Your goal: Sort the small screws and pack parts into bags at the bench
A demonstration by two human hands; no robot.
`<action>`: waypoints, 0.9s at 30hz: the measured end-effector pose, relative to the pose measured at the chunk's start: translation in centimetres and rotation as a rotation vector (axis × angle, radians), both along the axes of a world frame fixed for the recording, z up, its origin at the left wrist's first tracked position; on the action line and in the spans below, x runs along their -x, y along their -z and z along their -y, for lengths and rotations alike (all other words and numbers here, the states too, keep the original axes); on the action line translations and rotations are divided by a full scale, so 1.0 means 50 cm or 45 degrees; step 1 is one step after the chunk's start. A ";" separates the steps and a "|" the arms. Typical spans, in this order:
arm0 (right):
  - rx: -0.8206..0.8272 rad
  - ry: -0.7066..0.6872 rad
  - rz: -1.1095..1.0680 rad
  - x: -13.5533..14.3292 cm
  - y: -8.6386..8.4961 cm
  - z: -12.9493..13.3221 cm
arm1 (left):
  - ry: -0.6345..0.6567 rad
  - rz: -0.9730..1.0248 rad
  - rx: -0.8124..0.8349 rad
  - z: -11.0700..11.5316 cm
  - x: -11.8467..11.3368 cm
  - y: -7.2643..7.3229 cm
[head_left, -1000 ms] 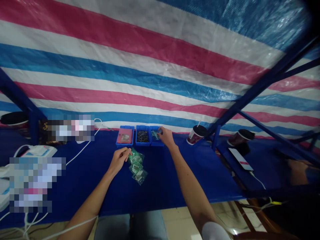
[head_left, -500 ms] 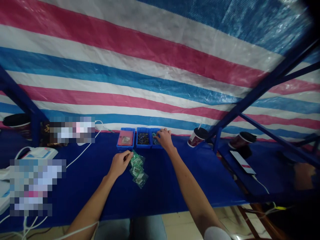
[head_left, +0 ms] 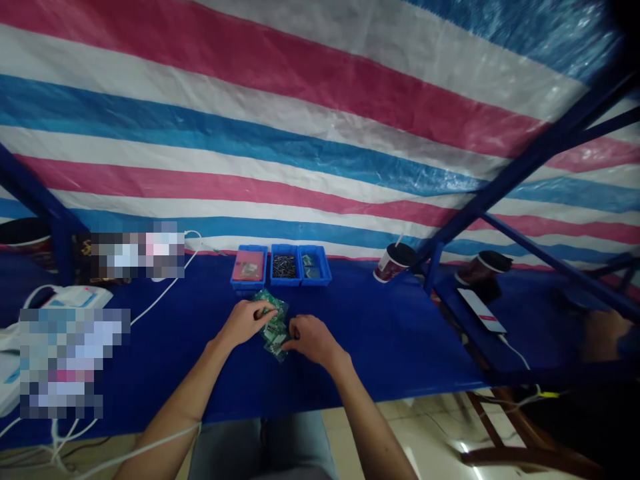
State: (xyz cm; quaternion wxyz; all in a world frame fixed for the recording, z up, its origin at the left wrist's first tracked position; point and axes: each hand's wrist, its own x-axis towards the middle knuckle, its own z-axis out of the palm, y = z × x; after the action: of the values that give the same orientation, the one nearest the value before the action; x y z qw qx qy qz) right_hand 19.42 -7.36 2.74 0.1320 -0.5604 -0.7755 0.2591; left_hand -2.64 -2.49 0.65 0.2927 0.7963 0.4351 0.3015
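Observation:
Small clear plastic bags (head_left: 275, 329) with green and metallic contents lie overlapping in a pile on the blue tabletop. My left hand (head_left: 247, 321) is over the pile's left side, thumb and fingers closed at a bag. At the lower right of the pile is my right hand (head_left: 313, 341), its fingers curled and its thumb touching the bags. Whatever the right fingertips hold is too small to make out. Behind the pile stand three blue bins: the left bin (head_left: 249, 287) with a pink sheet and small packets, the middle bin (head_left: 286, 281) with dark screws, the right bin (head_left: 324, 270) with small clear packets.
A lidded cup (head_left: 393, 265) with a straw stands at the back right. Further right are a second cup (head_left: 483, 268), a phone (head_left: 481, 311) on a cable, and another person's hand (head_left: 606, 333). White cables and a power strip (head_left: 83, 300) occupy the left. A striped sheet hangs behind.
My right hand has left the right-hand bin and come down to the bags' lower right. My left hand has shifted slightly right over the pile. The view has tilted slightly.

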 end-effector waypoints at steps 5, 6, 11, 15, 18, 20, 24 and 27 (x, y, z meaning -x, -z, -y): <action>0.169 -0.124 -0.352 -0.019 0.000 -0.014 | -0.033 0.003 -0.023 0.002 0.000 -0.002; 0.221 -0.149 -0.457 -0.025 -0.005 -0.021 | -0.044 0.029 -0.015 0.002 0.000 -0.003; 0.358 -0.194 -0.924 -0.029 -0.040 -0.077 | -0.010 0.295 0.121 0.007 0.002 -0.010; 0.282 -0.087 -1.140 0.005 -0.041 -0.122 | 0.009 0.465 0.163 0.009 0.002 -0.011; 0.297 -0.039 -1.275 0.034 -0.024 -0.138 | -0.108 0.482 0.162 0.007 0.003 -0.012; 0.304 -0.041 -1.290 0.050 -0.011 -0.141 | -0.168 0.463 0.160 0.006 0.003 -0.013; 0.210 -0.057 -1.213 0.069 0.012 -0.138 | -0.150 0.439 0.166 0.005 0.003 -0.016; 0.114 0.020 -1.191 0.073 0.029 -0.130 | -0.148 0.440 0.192 0.007 -0.001 -0.016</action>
State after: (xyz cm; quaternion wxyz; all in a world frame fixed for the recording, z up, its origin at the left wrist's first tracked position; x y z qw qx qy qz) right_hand 15.76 -0.84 1.29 0.4448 -0.3944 -0.6167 0.5160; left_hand -2.59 -2.85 1.47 0.4039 0.6820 0.4451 0.4166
